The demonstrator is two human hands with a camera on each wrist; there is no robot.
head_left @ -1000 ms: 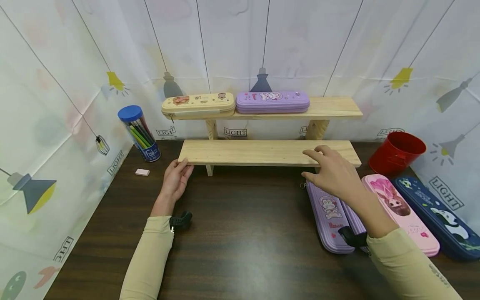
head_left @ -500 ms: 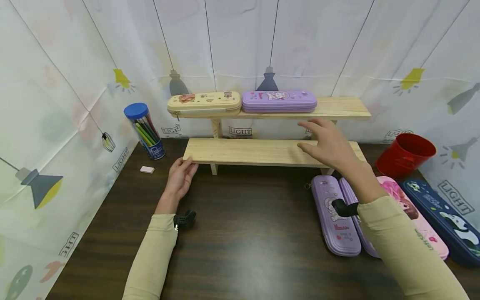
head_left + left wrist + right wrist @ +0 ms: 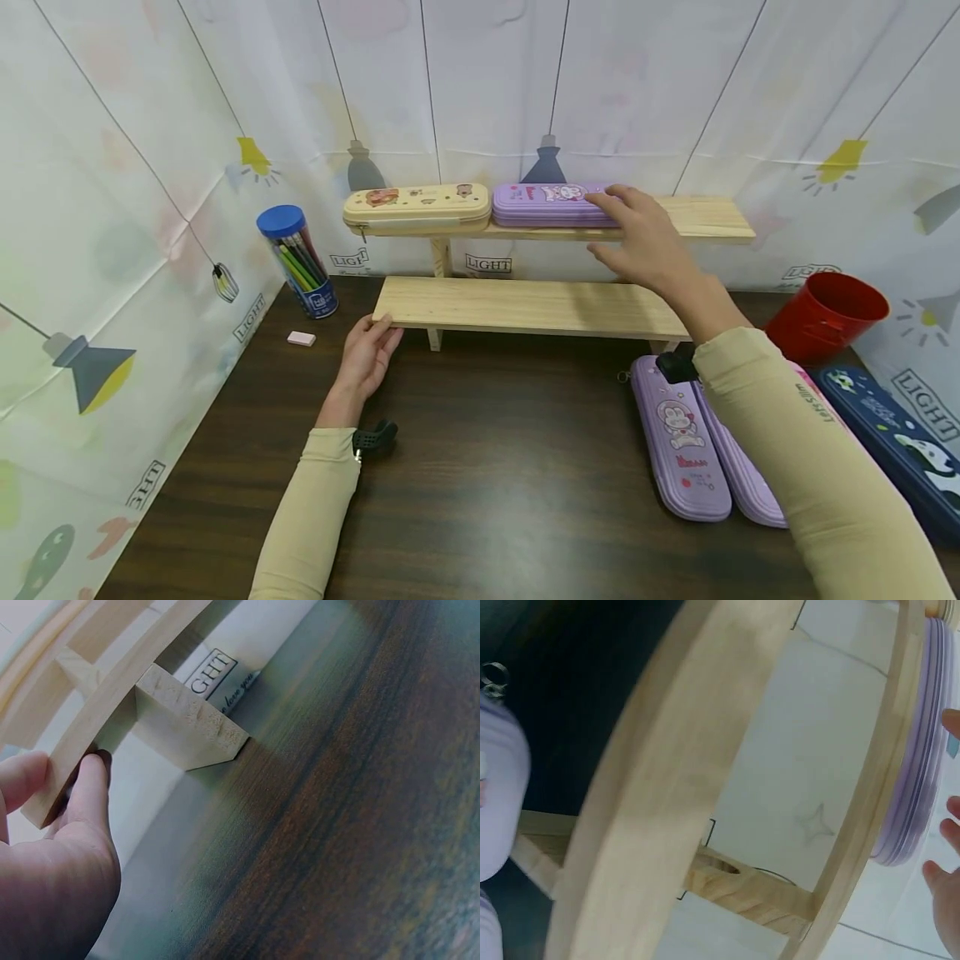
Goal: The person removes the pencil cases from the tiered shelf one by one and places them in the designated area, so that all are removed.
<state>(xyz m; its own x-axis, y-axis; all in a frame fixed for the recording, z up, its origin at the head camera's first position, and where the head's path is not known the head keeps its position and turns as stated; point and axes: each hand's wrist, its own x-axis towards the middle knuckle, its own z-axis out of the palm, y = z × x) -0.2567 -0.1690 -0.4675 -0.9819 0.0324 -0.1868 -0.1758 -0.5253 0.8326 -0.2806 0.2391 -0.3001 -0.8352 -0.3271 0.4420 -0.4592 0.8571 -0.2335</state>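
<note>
A two-tier wooden shelf (image 3: 517, 302) stands at the back of the table. My left hand (image 3: 365, 354) pinches the left end of its lower board, thumb above and fingers beneath, as the left wrist view also shows. On the upper board lie a cream pencil case (image 3: 417, 210) at the left and a purple pencil case (image 3: 551, 206) beside it. My right hand (image 3: 643, 237) is raised in front of the purple case's right end, fingers spread and curved, nothing held. In the right wrist view, its fingertips (image 3: 933, 871) appear near that case; contact cannot be made out.
On the table at right lie two more purple pencil cases (image 3: 681, 450), a pink one mostly behind my sleeve, and a navy panda case (image 3: 892, 433). A red bucket (image 3: 825, 321) stands behind them. At left are a pencil tub (image 3: 300, 262) and a small eraser (image 3: 302, 338).
My right hand has risen from the right end of the lower board to the upper purple pencil case. My left hand keeps its pinch on the lower board. The head view has shifted slightly.
</note>
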